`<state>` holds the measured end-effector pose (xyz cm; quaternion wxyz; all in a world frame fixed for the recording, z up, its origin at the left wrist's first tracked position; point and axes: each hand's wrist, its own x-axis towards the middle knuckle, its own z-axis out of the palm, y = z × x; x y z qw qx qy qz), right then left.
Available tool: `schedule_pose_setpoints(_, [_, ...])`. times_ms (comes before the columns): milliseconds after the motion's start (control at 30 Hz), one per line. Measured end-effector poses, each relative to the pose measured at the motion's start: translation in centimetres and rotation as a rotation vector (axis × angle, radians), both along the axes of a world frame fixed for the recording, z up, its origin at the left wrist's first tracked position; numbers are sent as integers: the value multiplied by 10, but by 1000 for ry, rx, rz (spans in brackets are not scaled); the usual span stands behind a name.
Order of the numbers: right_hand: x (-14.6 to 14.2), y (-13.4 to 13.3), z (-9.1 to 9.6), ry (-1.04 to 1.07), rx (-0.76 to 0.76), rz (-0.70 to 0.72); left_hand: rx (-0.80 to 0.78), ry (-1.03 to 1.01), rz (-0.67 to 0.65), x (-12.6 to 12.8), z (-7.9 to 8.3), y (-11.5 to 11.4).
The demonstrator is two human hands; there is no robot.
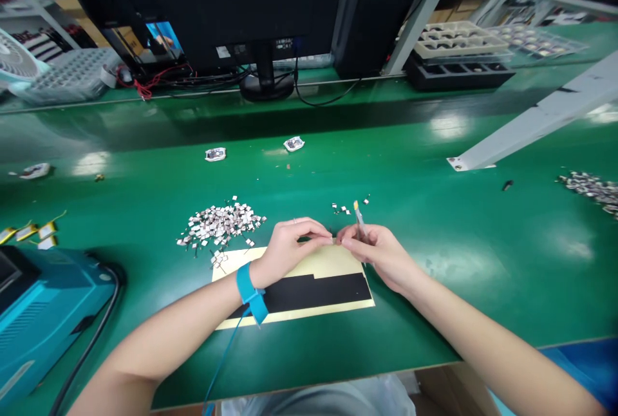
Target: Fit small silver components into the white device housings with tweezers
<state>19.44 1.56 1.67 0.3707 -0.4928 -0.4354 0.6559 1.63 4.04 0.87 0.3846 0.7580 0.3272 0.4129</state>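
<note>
My left hand (pixel 295 243), with a blue wrist strap (pixel 252 292) and its cord, is closed in a pinch on a tiny part. My right hand (pixel 374 250) meets it fingertip to fingertip and holds a slim metal tool with a yellowish end (pixel 358 215), perhaps tweezers. The part between the fingertips is too small to name. Below both hands lies a pale yellow sheet (pixel 294 317) bearing a black strip (pixel 309 293). A pile of small white pieces with dark leads (pixel 219 224) lies left of my left hand. Several more small pieces (pixel 342 209) lie just beyond the fingertips.
A teal machine (pixel 43 326) with a black cable stands at left, near yellow parts (pixel 47 230). Small white-cased units (pixel 215 154) lie farther back. A monitor stand (pixel 265 84) and a slanted white post (pixel 531 116) rise behind. Dark-and-white pieces (pixel 591 190) lie far right.
</note>
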Motion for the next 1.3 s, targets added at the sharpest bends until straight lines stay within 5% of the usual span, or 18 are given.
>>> schedule_pose_setpoints(233, [-4,1,-3,-3,34,71,182,-15,-29,2,-5,-7])
schedule_pose_setpoints(767, [-11,1,-5,8,53,-41,265,51,41,4,-13,-8])
schedule_pose_setpoints(1033, [-8,2,-1,54,79,25,192,56,94,4,-11,-8])
schedule_pose_setpoints(1300, [-9,2,-8,-73,166,52,353,170,133,2,-12,-7])
